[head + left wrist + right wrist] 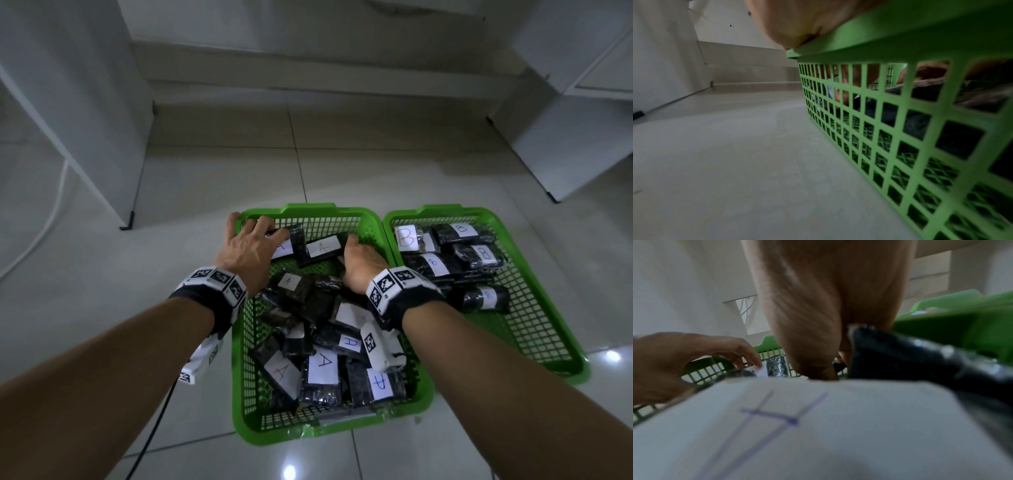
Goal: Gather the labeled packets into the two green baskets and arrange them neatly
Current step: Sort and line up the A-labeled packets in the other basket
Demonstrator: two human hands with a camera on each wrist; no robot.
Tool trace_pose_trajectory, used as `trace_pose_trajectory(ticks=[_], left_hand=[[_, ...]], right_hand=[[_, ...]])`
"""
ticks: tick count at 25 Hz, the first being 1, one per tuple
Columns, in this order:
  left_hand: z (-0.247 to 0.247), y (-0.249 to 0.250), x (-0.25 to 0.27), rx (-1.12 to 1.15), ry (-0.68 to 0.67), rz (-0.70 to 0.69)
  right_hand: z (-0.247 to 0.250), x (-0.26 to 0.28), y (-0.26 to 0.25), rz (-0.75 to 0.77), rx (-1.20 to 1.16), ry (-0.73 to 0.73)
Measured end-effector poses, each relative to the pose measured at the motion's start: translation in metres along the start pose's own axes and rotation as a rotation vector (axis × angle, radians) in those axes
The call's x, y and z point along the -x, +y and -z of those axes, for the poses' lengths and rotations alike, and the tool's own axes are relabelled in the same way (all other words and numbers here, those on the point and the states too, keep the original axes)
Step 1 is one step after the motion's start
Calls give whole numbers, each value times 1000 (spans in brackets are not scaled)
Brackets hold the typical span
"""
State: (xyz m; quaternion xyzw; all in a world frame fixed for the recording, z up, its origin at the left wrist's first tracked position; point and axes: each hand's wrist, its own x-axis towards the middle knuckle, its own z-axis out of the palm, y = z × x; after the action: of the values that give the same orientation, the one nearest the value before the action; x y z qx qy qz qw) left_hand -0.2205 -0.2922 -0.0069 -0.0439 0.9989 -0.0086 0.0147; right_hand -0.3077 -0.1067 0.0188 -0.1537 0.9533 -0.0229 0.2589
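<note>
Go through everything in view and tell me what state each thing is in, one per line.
Left basket: on the floor, holding A packets, most in a jumbled heap.
Right basket: on the floor beside it, holding B packets.
A packets: piled, overlapping, labels at mixed angles.
B packets: clustered in the far half.
Left hand: fingers spread on an A packet.
Right hand: grip unclear, at another A packet.

A pale, glossy tiled floor (pixel 342 164) carries two green baskets side by side, rims touching: the left basket (pixel 239 394) nearer the camera, the right basket (pixel 534 284) a little farther back. A black cable (pixel 150 442) trails across the tiles by the left basket's near corner
</note>
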Motion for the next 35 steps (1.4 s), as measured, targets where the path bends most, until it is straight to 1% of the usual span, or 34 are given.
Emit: trace_pose_trajectory(ticks=[2, 4, 6, 8, 9, 10, 11, 12, 13, 14, 16, 18, 20, 22, 23, 24, 26, 27, 28, 30, 31, 33, 34, 35], left_hand=[[0, 0, 0, -2, -17, 2], [1, 1, 0, 1, -34, 4], [2, 0, -1, -12, -29, -7], [2, 0, -1, -11, -25, -11], [1, -1, 0, -10, -28, -10], [1, 0, 0, -15, -34, -14], [1, 0, 0, -28, -36, -25], [2, 1, 1, -57, -39, -46], [4, 1, 0, -96, -49, -74], [5, 2, 0, -133, -72, -99], [8, 3, 1, -167, -105, -115], [11, 4, 0, -171, -95, -110], [10, 4, 1, -166, -87, -101], [9, 3, 1, -140, -75, -99], [8, 3, 1, -132, -66, -100], [7, 4, 1, -129, -60, -101], [5, 3, 1, -121, -57, -97], [6, 3, 1, -120, -61, -99], [8, 3, 1, -122, -63, -110], [11, 5, 0, -139, -72, -178], [12, 8, 0, -164, -87, -247], [12, 13, -2, -218, -114, -397], [12, 13, -3, -183, -120, -430], [13, 11, -5, -99, -119, -415]], right_hand=[[5, 5, -1, 16, -17, -9], [11, 13, 1, 27, 3, 17], [20, 24, 4, 58, 81, 101], [23, 34, 1, 143, 140, 178], [21, 37, -4, 188, 105, 145], [16, 38, -10, 219, 53, 40], [10, 38, -16, 224, 33, -100], [2, 35, -20, 216, 59, -203], [-3, 32, -21, 200, 107, -245], [-8, 29, -21, 189, 133, -242], [-11, 28, -18, 167, 121, -197], [-14, 28, -15, 138, 141, -154], [-17, 28, -13, 95, 166, -144], [-17, 26, -9, 58, 81, -163], [-14, 26, -7, 47, 8, -141], [-11, 24, -5, 43, -50, -65], [2, 15, -4, 27, -62, 147], [8, 9, -6, 13, -40, 178], [12, 4, -9, -2, -19, 157], [13, -8, -14, -23, -20, 98], [11, -12, -17, -37, -36, 90], [8, -15, -21, -67, -46, 114], [9, -14, -20, -65, -39, 137], [12, -12, -19, -40, -24, 169]])
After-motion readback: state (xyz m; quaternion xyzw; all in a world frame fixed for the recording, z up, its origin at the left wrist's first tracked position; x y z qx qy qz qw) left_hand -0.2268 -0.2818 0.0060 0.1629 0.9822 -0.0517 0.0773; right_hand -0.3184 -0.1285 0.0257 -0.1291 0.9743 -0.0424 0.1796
